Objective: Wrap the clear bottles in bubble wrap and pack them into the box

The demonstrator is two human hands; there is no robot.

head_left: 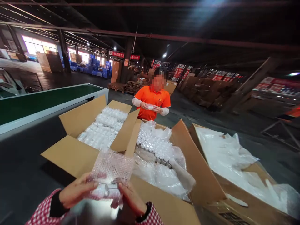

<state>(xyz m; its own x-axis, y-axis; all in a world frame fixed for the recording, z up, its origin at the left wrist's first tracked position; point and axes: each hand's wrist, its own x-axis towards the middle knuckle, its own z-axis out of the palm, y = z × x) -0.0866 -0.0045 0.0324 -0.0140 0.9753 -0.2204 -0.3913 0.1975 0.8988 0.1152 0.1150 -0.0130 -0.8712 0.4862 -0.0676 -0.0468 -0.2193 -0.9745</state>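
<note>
My left hand (78, 189) and my right hand (132, 197) close from either side on a sheet of bubble wrap (114, 164) and the small whitish cylindrical containers (106, 190) lying in it. Part of the sheet stands up beyond my fingers. Just past my hands, an open carton (164, 197) holds rows of small capped containers (151, 140), with loose bubble wrap (161, 176) over and around them. To its left, another open carton (63, 153) is packed with rows of wrapped bundles (100, 134). The exact kind of container is too small to tell.
Across the cartons stands a person in an orange shirt (152, 103) with a small white bundle in both hands. A third carton (248, 200) at right holds bubble wrap sheets (227, 156). A green conveyor belt (51, 100) runs on the left.
</note>
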